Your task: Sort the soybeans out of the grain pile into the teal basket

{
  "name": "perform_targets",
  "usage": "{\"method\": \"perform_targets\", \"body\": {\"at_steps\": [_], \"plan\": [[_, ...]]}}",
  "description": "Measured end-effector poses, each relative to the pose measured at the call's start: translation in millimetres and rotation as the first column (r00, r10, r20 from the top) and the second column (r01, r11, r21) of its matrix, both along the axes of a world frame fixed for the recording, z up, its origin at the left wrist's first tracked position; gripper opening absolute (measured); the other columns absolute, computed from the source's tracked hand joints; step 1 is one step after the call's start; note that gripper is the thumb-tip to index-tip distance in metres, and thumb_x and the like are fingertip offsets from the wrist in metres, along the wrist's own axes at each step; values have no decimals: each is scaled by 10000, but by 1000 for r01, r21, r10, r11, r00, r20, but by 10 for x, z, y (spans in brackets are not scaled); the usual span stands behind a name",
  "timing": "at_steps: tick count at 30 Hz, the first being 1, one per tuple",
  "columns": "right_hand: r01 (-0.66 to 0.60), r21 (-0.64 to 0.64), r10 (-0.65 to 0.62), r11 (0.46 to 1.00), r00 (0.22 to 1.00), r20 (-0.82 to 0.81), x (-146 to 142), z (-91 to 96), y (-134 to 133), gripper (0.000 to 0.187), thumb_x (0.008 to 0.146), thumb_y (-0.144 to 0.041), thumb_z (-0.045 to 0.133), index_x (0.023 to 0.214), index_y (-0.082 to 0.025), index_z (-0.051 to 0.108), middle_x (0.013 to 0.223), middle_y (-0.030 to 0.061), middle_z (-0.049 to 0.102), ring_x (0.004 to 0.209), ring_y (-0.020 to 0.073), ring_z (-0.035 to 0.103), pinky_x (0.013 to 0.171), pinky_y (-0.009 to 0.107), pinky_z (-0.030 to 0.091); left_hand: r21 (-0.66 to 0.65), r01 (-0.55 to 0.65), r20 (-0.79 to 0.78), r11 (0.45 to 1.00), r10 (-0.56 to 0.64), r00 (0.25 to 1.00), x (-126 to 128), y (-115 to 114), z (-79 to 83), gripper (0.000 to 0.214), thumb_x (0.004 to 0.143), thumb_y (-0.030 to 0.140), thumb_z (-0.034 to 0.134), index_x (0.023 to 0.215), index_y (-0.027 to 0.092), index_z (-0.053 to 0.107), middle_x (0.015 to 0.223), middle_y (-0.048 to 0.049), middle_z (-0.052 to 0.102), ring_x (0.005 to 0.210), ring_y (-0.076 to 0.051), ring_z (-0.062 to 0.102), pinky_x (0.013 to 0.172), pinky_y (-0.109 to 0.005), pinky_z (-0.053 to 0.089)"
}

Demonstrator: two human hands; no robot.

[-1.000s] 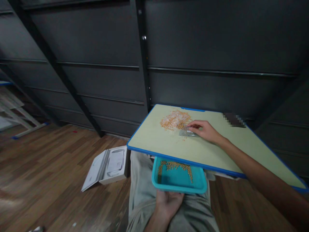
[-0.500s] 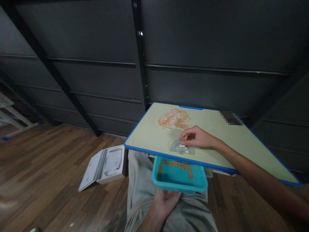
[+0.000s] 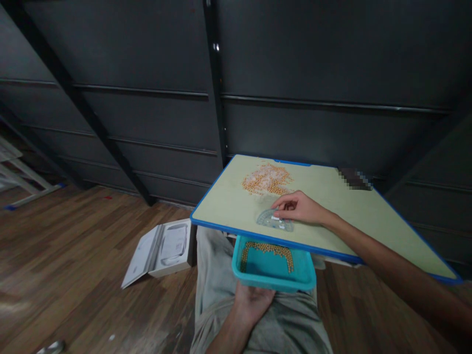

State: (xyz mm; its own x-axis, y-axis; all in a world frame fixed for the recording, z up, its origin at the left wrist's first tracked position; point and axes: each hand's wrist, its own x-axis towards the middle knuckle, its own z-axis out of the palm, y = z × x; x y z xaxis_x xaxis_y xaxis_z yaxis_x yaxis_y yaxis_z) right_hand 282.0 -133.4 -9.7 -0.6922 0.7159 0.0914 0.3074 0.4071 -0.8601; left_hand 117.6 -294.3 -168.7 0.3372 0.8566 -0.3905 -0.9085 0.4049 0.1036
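My right hand (image 3: pixel 300 207) pinches a clear protractor (image 3: pixel 275 221), which lies against the tabletop (image 3: pixel 324 191) near the front edge. Beyond it spreads a pile of yellow-tan soybeans (image 3: pixel 254 186) mixed with pale, whitish grains (image 3: pixel 271 172). Below the table's blue front edge, over my lap, my left hand (image 3: pixel 254 299) holds up a turquoise plastic tray (image 3: pixel 275 281) from underneath, its fingers mostly hidden by the tray. Soybeans (image 3: pixel 273 249) line the tray's far and side parts, and its middle floor shows bare.
A dark, pixelated object (image 3: pixel 356 178) lies at the table's far right corner. On the wooden floor to the left stands an opened white box (image 3: pixel 171 246). A dark panelled wall (image 3: pixel 147 113) rises behind the table.
The protractor and my right hand have shifted slightly left and away from the front edge. A few soybeans beside the protractor's near edge are no longer visible on the table.
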Motion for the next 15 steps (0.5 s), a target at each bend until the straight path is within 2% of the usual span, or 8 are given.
{"method": "perform_targets", "body": {"at_steps": [4,7,11,15], "plan": [[55,140,-55,989,998,-4,-156,-8,58,279,800,-381,701,989,-177,718,709,23,673,606,124,587,562,254,453,48,-2,39,999,0,999,-5,17,-51,462,902,311,500,1342,169,494,1187,-120,702,1135,-268,624,1011,-471,459],[3,260,-19,966,998,59,-339,38,137,234,830,-345,666,995,-186,712,724,19,672,638,126,593,609,259,453,90,5,65,996,-11,998,-13,18,-106,466,908,322,485,1354,189,484,1218,-110,689,1169,-271,603,1015,-473,452],[-30,424,-31,905,990,137,-581,148,293,186,847,-292,635,988,-191,703,747,19,678,674,132,595,639,258,430,149,6,69,989,-16,997,-41,11,-171,448,919,324,460,1354,217,489,1290,-100,648,1182,-263,593,1020,-468,447],[-21,538,-95,843,978,186,-676,186,418,167,840,-277,635,972,-204,705,780,24,688,690,141,586,643,262,400,179,-11,79,984,-3,997,-56,14,-193,452,921,356,456,1353,225,493,1253,-95,671,1218,-273,567,1040,-486,427]]}}
